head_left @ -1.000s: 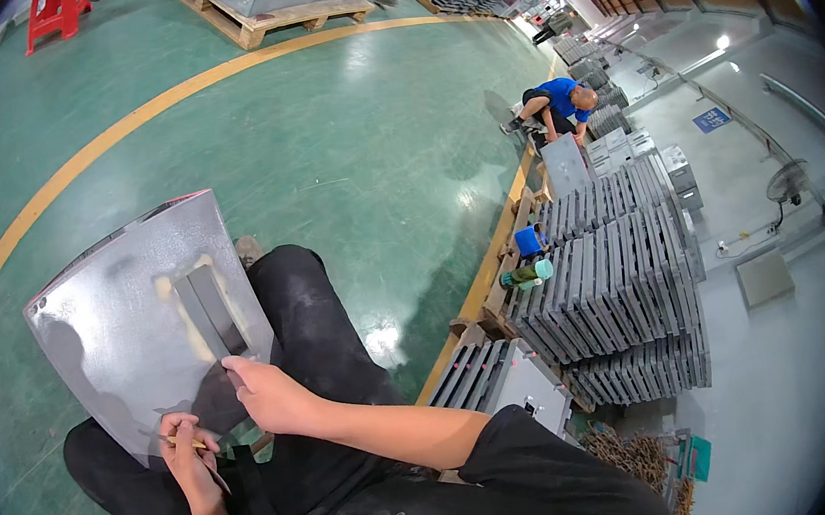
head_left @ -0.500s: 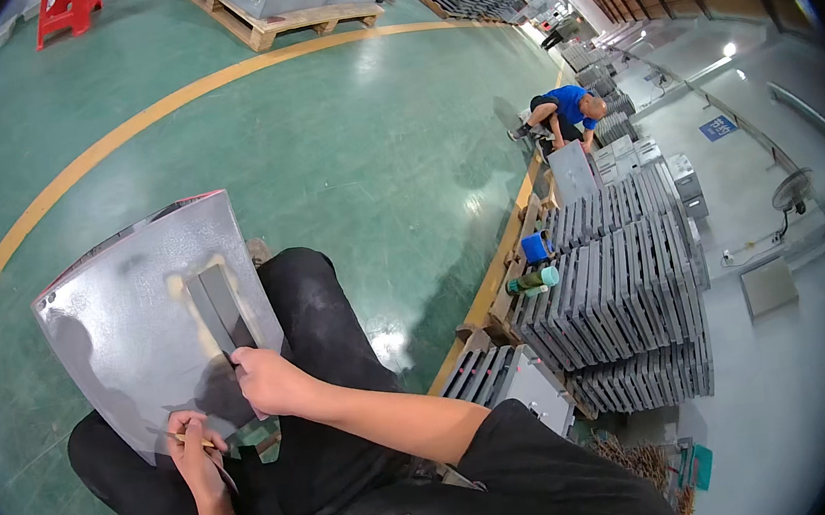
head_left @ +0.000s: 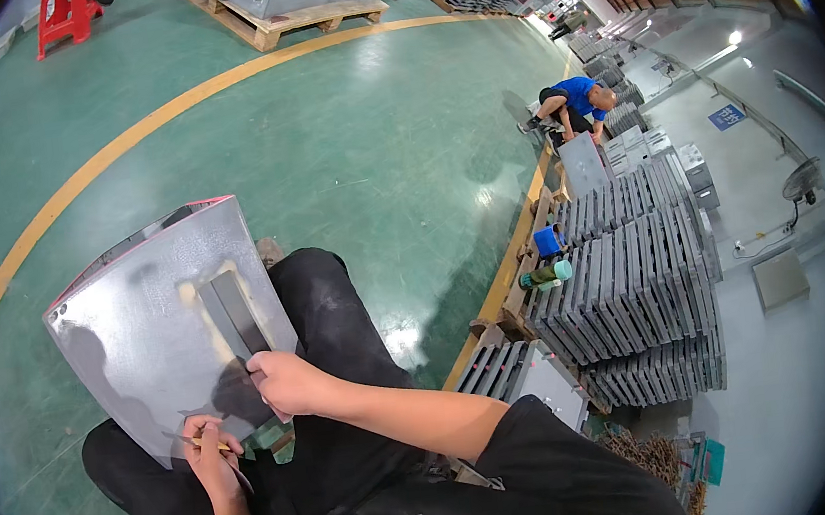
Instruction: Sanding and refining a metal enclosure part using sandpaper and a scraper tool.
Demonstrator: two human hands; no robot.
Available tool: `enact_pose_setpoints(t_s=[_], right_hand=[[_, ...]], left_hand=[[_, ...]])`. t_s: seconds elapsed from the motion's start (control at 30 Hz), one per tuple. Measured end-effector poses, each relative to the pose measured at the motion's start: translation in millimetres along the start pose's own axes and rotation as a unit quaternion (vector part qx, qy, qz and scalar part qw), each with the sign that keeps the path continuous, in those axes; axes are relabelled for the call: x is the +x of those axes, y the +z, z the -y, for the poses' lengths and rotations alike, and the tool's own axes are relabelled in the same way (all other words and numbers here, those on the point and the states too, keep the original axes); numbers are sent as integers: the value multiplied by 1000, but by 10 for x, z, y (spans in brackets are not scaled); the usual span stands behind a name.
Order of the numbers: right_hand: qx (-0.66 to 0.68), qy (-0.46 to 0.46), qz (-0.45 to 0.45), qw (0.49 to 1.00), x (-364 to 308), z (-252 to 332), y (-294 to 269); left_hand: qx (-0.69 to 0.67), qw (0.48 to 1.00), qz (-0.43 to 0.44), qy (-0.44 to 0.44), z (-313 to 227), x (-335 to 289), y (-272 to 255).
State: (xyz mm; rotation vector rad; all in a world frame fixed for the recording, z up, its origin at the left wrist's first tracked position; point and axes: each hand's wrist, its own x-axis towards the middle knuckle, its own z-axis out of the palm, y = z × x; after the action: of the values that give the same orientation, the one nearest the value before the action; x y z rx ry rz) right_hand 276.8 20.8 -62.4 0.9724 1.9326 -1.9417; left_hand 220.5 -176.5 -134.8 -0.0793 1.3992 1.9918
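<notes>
A grey metal box-like piece (head_left: 153,325) with a reddish edge rests tilted across my lap. A long dark grey strip (head_left: 231,312), bordered by cream-coloured filler, runs along its upper face. My right hand (head_left: 290,383) is closed at the strip's lower end, fingertips against the panel. Whatever it grips there is hidden by the fingers. By the panel's lower edge, my left hand (head_left: 215,459) curls around a small thin-bladed tool with a yellowish handle (head_left: 217,445). The tool's exact kind is too small to tell.
Stacks of grey metal panels (head_left: 627,285) stand on pallets at the right, with a green bottle (head_left: 547,274) and blue container (head_left: 548,240) beside them. Farther off, a person in blue (head_left: 577,104) crouches over a panel. A red stool (head_left: 66,20) stands far left.
The whole view has shifted slightly, moving the scene a little right. My right hand stays at the strip's lower end, and my left hand still holds the small tool.
</notes>
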Motion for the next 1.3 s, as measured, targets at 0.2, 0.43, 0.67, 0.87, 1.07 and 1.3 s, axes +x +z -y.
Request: enact_pose_setpoints(t_s=[0.2,0.43,0.67,0.87,1.07,1.3], right_hand=[[8,-11,-18,1000,6,-117,67],[-10,-49,-45,998,-39,-38,113],[35,-20,-39,998,-40,-45,99],[-15,-52,-37,998,-145,-49,122],[-32,-49,-46,997,-121,-101,126],[-36,-30,-34,998,-162,37,116]], left_hand=[[-6,1000,-11,27,5,3,13],[24,1000,7,13,-60,-28,-2],[-11,999,-1,36,-36,-7,21],[-16,1000,1,22,35,6,-48],[7,1000,-11,25,19,16,-5],[15,999,7,35,-53,-23,24]])
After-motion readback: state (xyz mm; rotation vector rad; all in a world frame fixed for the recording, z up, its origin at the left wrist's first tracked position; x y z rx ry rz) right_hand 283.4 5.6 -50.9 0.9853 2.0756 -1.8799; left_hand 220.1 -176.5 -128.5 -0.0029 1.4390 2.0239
